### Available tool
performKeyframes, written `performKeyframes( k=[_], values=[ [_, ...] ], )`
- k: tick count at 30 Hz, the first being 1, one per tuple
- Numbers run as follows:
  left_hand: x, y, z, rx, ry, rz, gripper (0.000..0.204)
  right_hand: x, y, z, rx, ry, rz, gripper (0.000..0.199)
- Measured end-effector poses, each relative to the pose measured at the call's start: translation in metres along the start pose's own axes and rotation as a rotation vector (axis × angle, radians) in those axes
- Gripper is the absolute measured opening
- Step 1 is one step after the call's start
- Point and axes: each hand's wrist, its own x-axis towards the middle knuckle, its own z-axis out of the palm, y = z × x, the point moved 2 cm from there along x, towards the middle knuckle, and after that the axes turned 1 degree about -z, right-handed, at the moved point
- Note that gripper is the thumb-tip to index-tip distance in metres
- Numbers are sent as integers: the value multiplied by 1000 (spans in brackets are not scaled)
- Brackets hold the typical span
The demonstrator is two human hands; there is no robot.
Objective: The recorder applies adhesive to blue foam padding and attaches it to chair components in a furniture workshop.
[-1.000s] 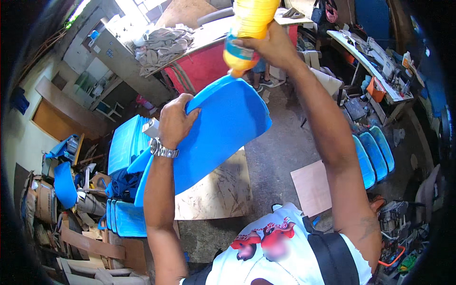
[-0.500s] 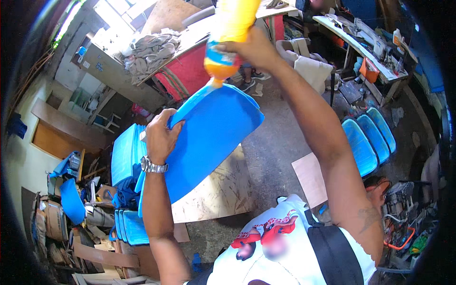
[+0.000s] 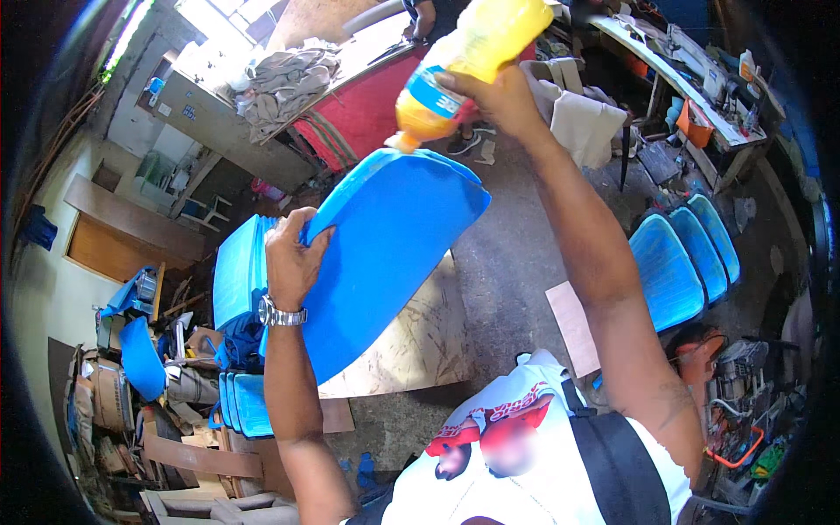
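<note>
A large curved blue sheet point(image 3: 385, 236) stands tilted in front of me, and my left hand point(image 3: 296, 254) grips its left edge, thumb on the near face. Above it, my right hand point(image 3: 507, 101) is wrapped round a plastic bottle point(image 3: 446, 83) of yellow-orange contents with a blue label. The bottle is tipped, its neck pointing down to the left. Its mouth touches or nearly touches the sheet's top edge; I cannot tell which. Below the sheet lies a pale, stained board point(image 3: 411, 350).
Blue panels point(image 3: 667, 271) stand in a row at the right. More blue pieces point(image 3: 238, 267) are stacked at the left. Behind are a table with a red side point(image 3: 350, 122), a heap of grey cloth point(image 3: 284, 92) and a workbench with a sewing machine point(image 3: 696, 66). Another person's arm point(image 3: 423, 19) shows at the far table.
The bottle has swung from near upright-inverted to a slant, its base moving right with my right hand. Its mouth stays by the sheet's top edge. Another person's arm has come into view.
</note>
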Motion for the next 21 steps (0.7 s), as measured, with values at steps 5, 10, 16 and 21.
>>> performKeyframes(
  k=[5, 10, 16, 21],
  values=[
    [-4, 10, -12, -10, -1, -16, 31, 13, 28, 7, -23, -40, 60, 47],
    [-8, 11, -5, -83, -19, -65, 32, 15, -14, 12, 112, -74, 165, 50],
    [-7, 0, -9, -64, 35, -105, 34, 18, -3, 13, -560, -92, 82, 43],
    [29, 20, 3, -71, 32, -118, 56, 20, -87, 36, -63, -171, -106, 36]
  ],
)
